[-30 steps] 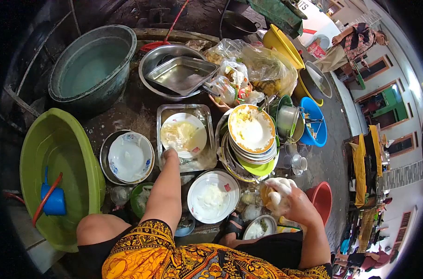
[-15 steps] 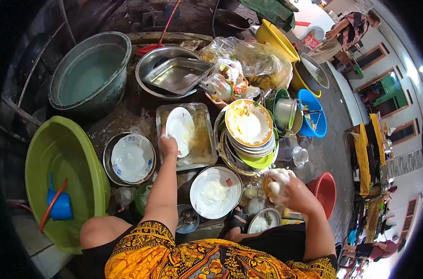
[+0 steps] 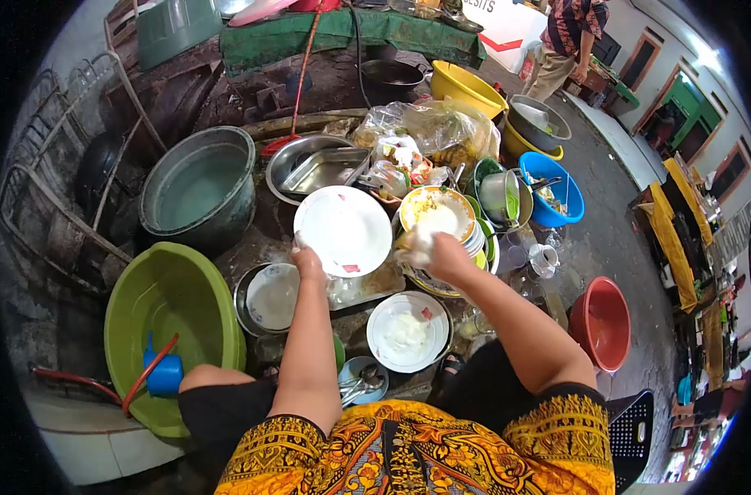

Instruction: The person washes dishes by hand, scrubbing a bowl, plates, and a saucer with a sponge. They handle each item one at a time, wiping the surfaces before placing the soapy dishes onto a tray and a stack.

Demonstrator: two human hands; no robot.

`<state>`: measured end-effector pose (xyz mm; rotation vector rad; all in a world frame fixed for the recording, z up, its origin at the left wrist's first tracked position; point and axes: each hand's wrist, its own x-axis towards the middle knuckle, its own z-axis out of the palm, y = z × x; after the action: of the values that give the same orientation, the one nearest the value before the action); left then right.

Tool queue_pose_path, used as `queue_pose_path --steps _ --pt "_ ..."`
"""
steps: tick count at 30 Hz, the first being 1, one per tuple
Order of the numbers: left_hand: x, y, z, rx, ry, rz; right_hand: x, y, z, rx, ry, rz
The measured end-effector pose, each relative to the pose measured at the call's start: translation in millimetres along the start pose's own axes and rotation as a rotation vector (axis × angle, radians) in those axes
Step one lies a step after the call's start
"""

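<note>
We see the left hand [image 3: 309, 264] pinching the lower left rim of a white plate [image 3: 343, 229], thumb on the face, so that the plate stands tilted up above and to the right of that hand, over a steel tray [image 3: 374, 285]. The right hand [image 3: 446, 256] is clenched around a foamy sponge [image 3: 415, 241], which sits just beside the plate's right edge; we cannot tell whether it touches. Just beyond the right hand is a stack of dirty plates [image 3: 438, 213], and nearer the body, between the two forearms, lies a second white plate [image 3: 408, 332] with suds on it. Left of the left hand sits a patterned bowl [image 3: 272, 297], and further left a green basin [image 3: 173, 305]. A small red sticker [image 3: 351, 268] shows on the held plate's lower rim, but we cannot read it. On a white sign [image 3: 495, 12] far beyond the hands, only cut-off dark letters show.
</note>
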<state>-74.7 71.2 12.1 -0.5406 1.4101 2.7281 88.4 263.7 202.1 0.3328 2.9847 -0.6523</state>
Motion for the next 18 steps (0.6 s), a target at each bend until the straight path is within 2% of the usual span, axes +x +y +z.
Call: queue_pose_path --steps 1,2,3,4,5,7,9,11,13,14,15,17,18 --pt "-14 5 3 0.001 0.002 0.006 3 -11 13 0.029 -0.032 0.056" --pt "-27 9 6 -0.078 -0.054 -0.082 15 -11 34 0.108 -0.147 0.02" --pt "-36 15 7 -0.159 -0.11 -0.165 18 -12 58 0.0 -0.108 -0.192" --pt "-40 14 5 -0.164 -0.176 -0.098 24 -18 84 -0.026 -0.146 -0.271" --pt "-52 24 6 -0.161 -0.175 -0.143 24 -29 104 0.081 -0.175 -0.345" --pt "-75 42 7 -0.045 -0.136 -0.127 25 -46 137 0.212 0.129 -0.651" --pt "-80 46 -6 -0.052 -0.174 -0.139 38 -45 140 0.095 0.077 -0.591" --pt "-81 44 -13 -0.068 -0.214 -0.153 45 -46 108 -0.101 0.031 -0.284" --pt "-82 44 -13 -0.123 -0.286 -0.12 65 -24 112 -0.293 0.291 -0.391" --pt "-85 46 -11 -0.118 -0.251 -0.129 65 -21 117 -0.277 0.369 -0.434" --pt "-86 48 -9 -0.124 -0.258 -0.132 67 -21 125 -0.287 0.372 -0.431" --pt "-91 50 -8 -0.03 -0.242 -0.11 54 -41 138 -0.155 0.182 -0.308" --pt "-90 49 -10 0.009 -0.249 -0.056 45 -47 146 -0.161 0.137 -0.371"
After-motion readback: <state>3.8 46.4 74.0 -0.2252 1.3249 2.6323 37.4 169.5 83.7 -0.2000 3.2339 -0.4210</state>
